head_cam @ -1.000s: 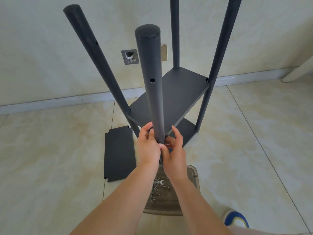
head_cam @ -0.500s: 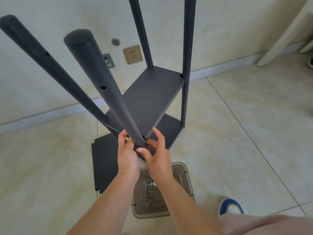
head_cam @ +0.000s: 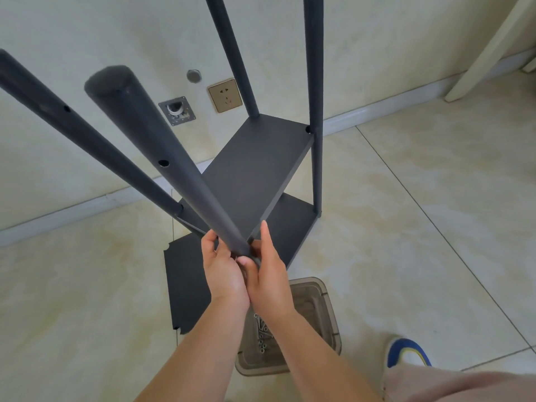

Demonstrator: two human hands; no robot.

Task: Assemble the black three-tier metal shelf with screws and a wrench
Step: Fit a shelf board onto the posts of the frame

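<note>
The black shelf frame stands on the floor with two boards mounted; the upper board [head_cam: 255, 169] sits above a lower board [head_cam: 295, 224]. The nearest post [head_cam: 162, 158] rises toward me, with screw holes along it. My left hand [head_cam: 223, 271] and right hand [head_cam: 266, 271] both curl round this post where it meets the upper board's near corner. What my fingertips hold there is hidden. A third loose board [head_cam: 185, 288] lies flat on the floor to the left. Several screws [head_cam: 262, 335] lie in a clear brown plastic tray [head_cam: 319, 309] under my forearms.
The wall behind carries a socket [head_cam: 225, 95] and a metal plate [head_cam: 177, 110]. A white furniture leg [head_cam: 490, 50] leans at the top right. My shoe [head_cam: 406, 352] is on the tiles at the lower right.
My view has swung left and closer, so the posts lean left in the frame. Both hands stay on the near post at the board's corner, the right one shifted slightly lower.
</note>
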